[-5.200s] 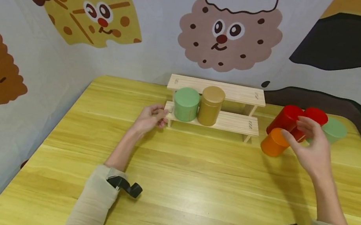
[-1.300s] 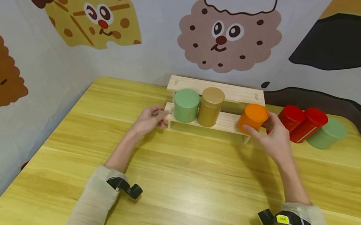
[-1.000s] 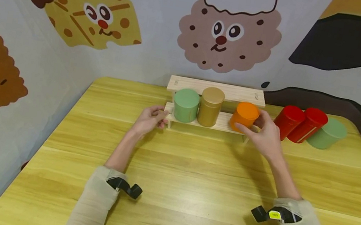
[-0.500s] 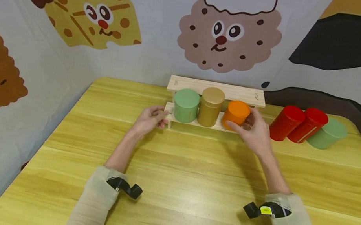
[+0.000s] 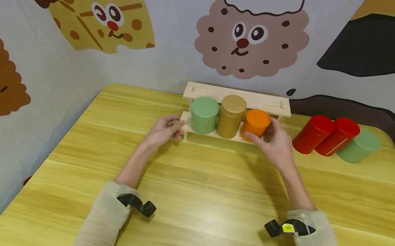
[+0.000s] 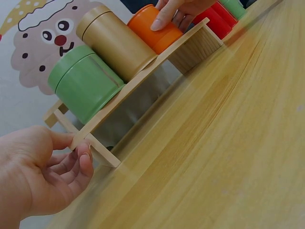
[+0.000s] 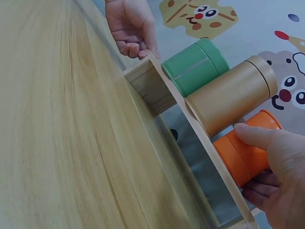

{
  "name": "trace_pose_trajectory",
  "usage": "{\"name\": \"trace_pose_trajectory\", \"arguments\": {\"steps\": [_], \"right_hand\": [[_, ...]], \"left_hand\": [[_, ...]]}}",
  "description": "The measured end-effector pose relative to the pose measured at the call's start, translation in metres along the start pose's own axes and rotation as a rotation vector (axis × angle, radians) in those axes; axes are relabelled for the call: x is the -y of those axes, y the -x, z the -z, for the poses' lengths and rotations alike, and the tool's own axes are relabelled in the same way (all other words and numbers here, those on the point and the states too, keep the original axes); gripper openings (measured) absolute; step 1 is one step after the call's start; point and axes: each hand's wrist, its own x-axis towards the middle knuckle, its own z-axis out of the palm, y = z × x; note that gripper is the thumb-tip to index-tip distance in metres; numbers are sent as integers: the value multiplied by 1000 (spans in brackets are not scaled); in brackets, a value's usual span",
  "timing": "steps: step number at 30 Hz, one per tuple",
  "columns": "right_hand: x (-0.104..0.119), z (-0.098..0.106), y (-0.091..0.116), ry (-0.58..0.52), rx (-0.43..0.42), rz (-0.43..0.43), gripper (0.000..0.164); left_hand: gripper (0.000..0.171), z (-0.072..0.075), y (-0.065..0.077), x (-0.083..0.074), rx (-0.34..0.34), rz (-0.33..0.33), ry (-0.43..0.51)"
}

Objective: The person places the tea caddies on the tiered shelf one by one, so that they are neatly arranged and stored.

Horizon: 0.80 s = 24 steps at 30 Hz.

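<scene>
A two-step wooden shelf (image 5: 238,98) stands at the back of the table. On its lower step are a green canister (image 5: 204,115), a taller gold canister (image 5: 231,117) and a short orange canister (image 5: 256,124), side by side and upright. My right hand (image 5: 277,146) holds the orange canister, thumb at the front and fingers round its right side; the right wrist view shows its base at the step. With thumb and fingers, my left hand (image 5: 163,131) pinches the left end of the lower step (image 6: 78,138).
To the right of the shelf, two red canisters (image 5: 312,134) lean beside a pale green canister (image 5: 360,146) on the table. A cartoon-printed cloth (image 5: 167,70) hangs behind the wooden table (image 5: 198,210). Nothing stands on the upper step.
My right hand took the orange canister from beside the red ones, set it over the lower step's right end, and moved it left towards the gold canister. My left hand stayed in place.
</scene>
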Motion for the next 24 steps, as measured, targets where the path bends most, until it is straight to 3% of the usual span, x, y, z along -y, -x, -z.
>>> {"name": "trace_pose_trajectory", "arguments": {"steps": [14,24], "right_hand": [[3,1,-2,-12,18,5,80],[6,15,3,27,-32,46,76]], "left_hand": [[52,1,0,1,3,3,-5],[51,0,0,0,5,3,1]]}}
